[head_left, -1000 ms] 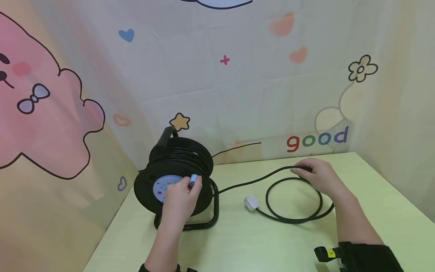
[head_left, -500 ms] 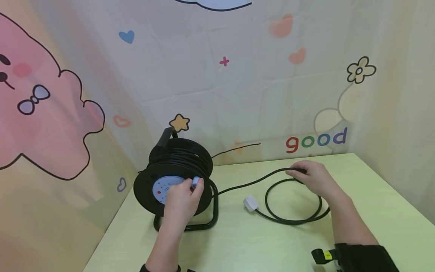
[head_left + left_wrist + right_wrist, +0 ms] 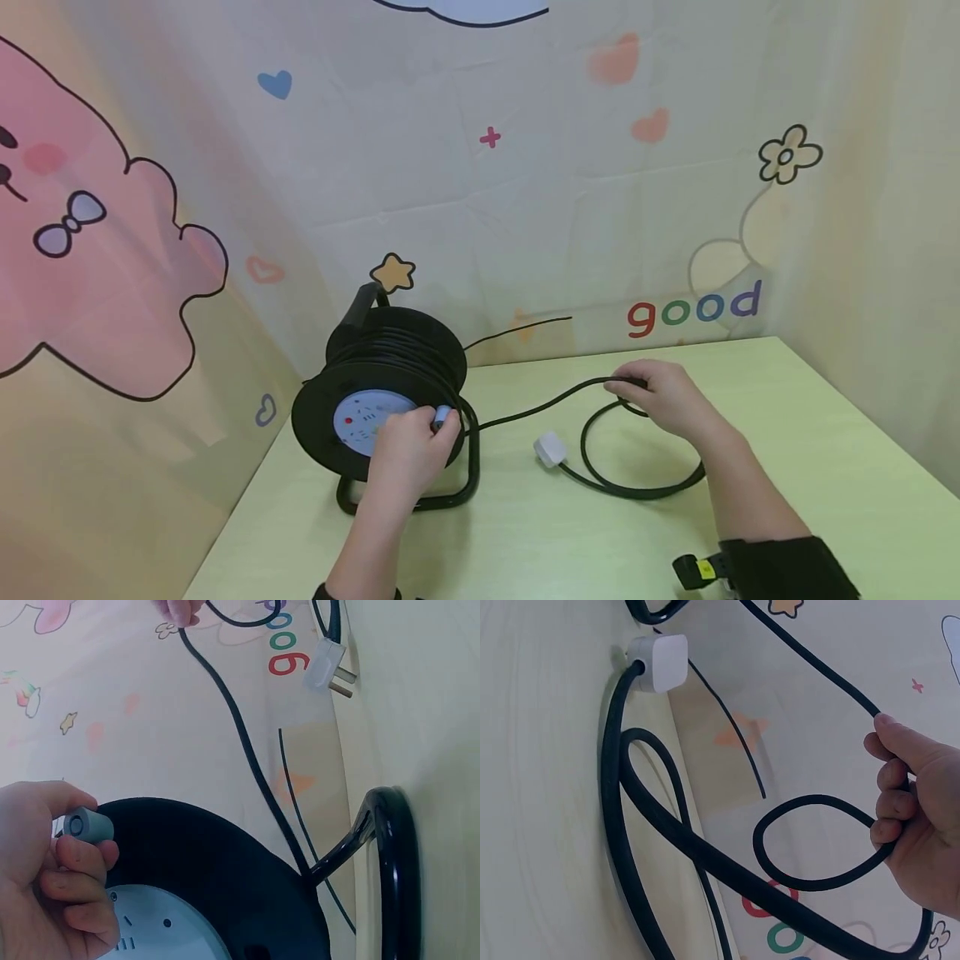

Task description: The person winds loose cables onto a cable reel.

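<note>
A black cable reel (image 3: 318, 421) stands on its tubular frame at the left of the table, with a pale blue socket panel (image 3: 358, 423) in its face. My left hand (image 3: 411, 452) pinches the reel's blue-grey crank knob (image 3: 97, 825) between thumb and fingers. To the right, my right hand (image 3: 667, 402) grips the black cable (image 3: 536, 410), its fingers curled round it in the right wrist view. From the reel the cable rises to that hand, then loops down onto the table. Its white plug (image 3: 551, 450) lies between reel and loop, pins showing in the left wrist view.
The pale green table (image 3: 570, 550) meets a printed curtain (image 3: 525, 225) at its back edge. The reel's black carrying handle (image 3: 363, 308) points up toward the curtain. A thin black line (image 3: 517, 331) shows on the curtain behind the reel.
My right hand has moved left toward the reel with the cable, and the loop has narrowed. My left hand has carried the crank knob down and slightly right across the reel face.
</note>
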Demonstrator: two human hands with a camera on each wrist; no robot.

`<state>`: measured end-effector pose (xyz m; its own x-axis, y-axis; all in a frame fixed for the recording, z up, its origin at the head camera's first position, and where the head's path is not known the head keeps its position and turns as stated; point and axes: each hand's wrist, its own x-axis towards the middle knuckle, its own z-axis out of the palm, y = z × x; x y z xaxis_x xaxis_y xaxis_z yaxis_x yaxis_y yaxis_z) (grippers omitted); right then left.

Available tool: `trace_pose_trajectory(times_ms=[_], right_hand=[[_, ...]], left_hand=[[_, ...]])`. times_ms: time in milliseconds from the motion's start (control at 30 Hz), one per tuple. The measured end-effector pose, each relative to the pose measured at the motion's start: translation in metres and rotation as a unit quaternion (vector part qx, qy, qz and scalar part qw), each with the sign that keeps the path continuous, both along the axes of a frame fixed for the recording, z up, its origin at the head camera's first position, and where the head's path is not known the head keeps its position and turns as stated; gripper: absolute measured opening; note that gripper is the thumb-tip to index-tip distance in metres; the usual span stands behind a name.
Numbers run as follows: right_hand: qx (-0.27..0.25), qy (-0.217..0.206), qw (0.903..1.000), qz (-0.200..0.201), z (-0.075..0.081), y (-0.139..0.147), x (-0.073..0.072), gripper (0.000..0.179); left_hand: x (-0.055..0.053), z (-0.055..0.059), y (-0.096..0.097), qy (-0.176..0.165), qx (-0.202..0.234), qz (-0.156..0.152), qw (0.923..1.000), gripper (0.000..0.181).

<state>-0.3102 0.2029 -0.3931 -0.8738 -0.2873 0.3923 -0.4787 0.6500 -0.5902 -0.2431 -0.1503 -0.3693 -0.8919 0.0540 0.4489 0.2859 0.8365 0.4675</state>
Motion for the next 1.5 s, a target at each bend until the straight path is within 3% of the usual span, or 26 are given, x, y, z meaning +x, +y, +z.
trace_pose_trajectory(times_ms=[367, 733, 1033, 1300, 1500], right_hand=[[-0.003, -0.001, 0.9993, 0.036, 0.003, -0.030, 0.001, 0.012], [-0.003, -0.012, 0.9987, 0.050, 0.002, -0.055, 0.001, 0.012], [-0.013, -0.016, 0.9980, 0.060, 0.000, -0.079, 0.002, 0.011], [-0.039, -0.037, 0.9966, 0.062, -0.003, -0.105, 0.002, 0.010], [-0.038, -0.038, 0.9968, 0.060, -0.003, -0.115, 0.000, 0.011]], left_hand=[[-0.005, -0.010, 0.000, -0.056, -0.030, -0.005, 0.9980, 0.048], [-0.007, -0.019, -0.006, -0.133, -0.053, -0.020, 0.9894, 0.046], [-0.014, -0.027, -0.018, -0.221, -0.068, -0.024, 0.9726, 0.034], [-0.017, -0.038, -0.034, -0.269, -0.077, -0.032, 0.9596, 0.026], [-0.014, -0.035, -0.039, -0.284, -0.077, -0.035, 0.9550, 0.027]])
